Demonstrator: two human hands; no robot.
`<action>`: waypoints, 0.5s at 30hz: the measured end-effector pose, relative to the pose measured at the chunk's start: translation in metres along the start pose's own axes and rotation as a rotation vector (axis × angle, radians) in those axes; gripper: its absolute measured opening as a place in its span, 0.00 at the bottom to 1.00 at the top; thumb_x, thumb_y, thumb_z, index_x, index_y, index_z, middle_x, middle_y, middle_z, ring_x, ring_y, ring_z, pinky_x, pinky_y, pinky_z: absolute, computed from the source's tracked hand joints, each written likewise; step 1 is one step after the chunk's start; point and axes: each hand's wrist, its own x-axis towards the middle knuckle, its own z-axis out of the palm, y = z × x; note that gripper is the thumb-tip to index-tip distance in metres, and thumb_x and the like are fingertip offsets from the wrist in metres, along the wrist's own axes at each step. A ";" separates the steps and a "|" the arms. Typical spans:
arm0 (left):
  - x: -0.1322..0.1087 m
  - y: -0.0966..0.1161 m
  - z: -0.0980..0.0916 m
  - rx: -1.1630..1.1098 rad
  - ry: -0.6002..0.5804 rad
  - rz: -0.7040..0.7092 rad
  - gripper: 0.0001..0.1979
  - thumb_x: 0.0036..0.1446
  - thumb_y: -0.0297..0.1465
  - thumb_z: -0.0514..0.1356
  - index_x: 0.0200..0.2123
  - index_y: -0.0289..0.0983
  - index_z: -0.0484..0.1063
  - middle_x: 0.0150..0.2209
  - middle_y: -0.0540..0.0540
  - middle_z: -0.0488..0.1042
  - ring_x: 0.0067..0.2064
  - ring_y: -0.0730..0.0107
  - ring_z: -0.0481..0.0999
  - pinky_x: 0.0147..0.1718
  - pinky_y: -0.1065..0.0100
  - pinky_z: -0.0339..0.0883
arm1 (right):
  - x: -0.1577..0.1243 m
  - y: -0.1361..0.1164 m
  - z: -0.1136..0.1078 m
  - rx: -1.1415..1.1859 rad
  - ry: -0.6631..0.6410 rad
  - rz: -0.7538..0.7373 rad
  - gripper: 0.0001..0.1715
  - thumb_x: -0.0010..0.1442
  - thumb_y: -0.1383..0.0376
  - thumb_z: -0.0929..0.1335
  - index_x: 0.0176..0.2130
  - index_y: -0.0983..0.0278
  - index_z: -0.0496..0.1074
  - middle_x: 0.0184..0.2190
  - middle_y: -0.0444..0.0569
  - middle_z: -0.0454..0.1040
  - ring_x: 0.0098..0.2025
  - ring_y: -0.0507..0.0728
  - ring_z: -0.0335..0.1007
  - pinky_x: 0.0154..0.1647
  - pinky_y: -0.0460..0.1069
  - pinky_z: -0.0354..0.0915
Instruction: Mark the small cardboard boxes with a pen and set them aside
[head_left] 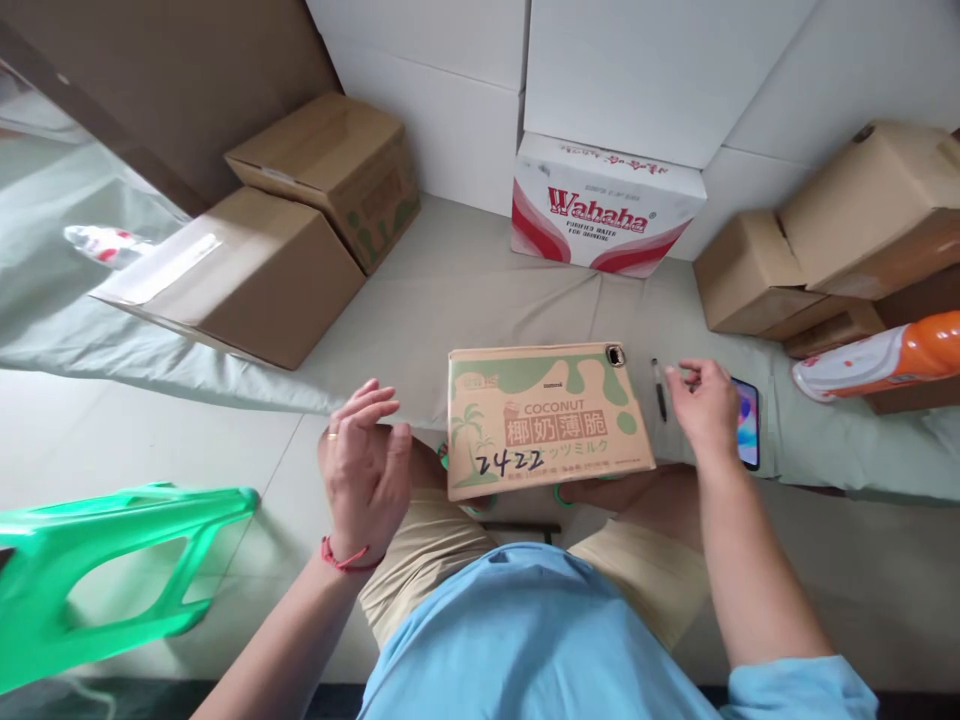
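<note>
- As I look down through the head view, the coconut carton (551, 420) lies flat in front of me on the pale cloth (480, 310), its near side seeming to reach past the cloth's edge toward me, with the handwritten 2422 (510, 461) in black on its printed top.
- My left hand (369, 465) hangs in the air left of the carton, apart from it, fingers loosely bent and grasping nothing that I can see.
- My right hand (703, 405) is on the carton's other side, released too: fingers half curled, nothing visible between them. The black pen (659, 388) lies just beside its fingertips, between hand and carton, seemingly untouched.
- To the right of that hand is the phone (748, 425), its screen lit, partly hidden.
- Farther back stands the white Wahaha box (604, 215).
- I judge the step in hand to be a moment between grips, with the figures already on the carton; whether my right hand is reaching for the pen or leaving it, I cannot tell.
- To my mind, a move on the pen would call for a light pinch; 1 on the carton would call for my 2 palms at opposite ends, keeping it level, since its near side looks unsupported.
</note>
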 end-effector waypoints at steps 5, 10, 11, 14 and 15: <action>0.015 0.060 0.042 0.260 -0.377 0.471 0.12 0.66 0.26 0.66 0.47 0.48 0.83 0.49 0.44 0.81 0.67 0.43 0.73 0.72 0.39 0.58 | 0.026 0.032 -0.012 -0.350 -0.380 0.174 0.16 0.59 0.51 0.76 0.32 0.61 0.78 0.26 0.51 0.75 0.34 0.62 0.70 0.38 0.54 0.60; 0.043 0.079 0.106 0.321 -0.715 0.442 0.06 0.64 0.29 0.65 0.38 0.41 0.84 0.50 0.38 0.84 0.69 0.32 0.73 0.73 0.33 0.53 | 0.035 0.030 0.004 -0.183 -0.441 0.184 0.19 0.52 0.61 0.77 0.18 0.60 0.69 0.16 0.46 0.68 0.24 0.55 0.61 0.31 0.52 0.53; 0.046 0.074 0.116 0.330 -0.745 0.448 0.06 0.64 0.30 0.65 0.38 0.41 0.84 0.51 0.37 0.84 0.69 0.30 0.73 0.72 0.32 0.53 | 0.036 0.028 0.004 -0.131 -0.415 0.184 0.19 0.51 0.62 0.77 0.17 0.60 0.69 0.15 0.45 0.66 0.23 0.54 0.60 0.30 0.52 0.51; 0.046 0.055 0.135 0.444 -0.839 0.497 0.11 0.64 0.30 0.64 0.47 0.39 0.84 0.60 0.34 0.81 0.70 0.30 0.71 0.73 0.30 0.52 | 0.032 0.018 -0.004 0.092 -0.258 0.161 0.16 0.49 0.61 0.76 0.19 0.59 0.68 0.14 0.41 0.62 0.22 0.52 0.55 0.26 0.51 0.48; 0.044 0.049 0.137 0.522 -0.870 0.522 0.15 0.66 0.30 0.62 0.53 0.38 0.83 0.65 0.34 0.78 0.72 0.31 0.69 0.74 0.30 0.50 | 0.028 0.013 -0.009 0.182 -0.199 0.143 0.14 0.50 0.59 0.75 0.21 0.59 0.68 0.14 0.40 0.62 0.21 0.51 0.54 0.25 0.50 0.47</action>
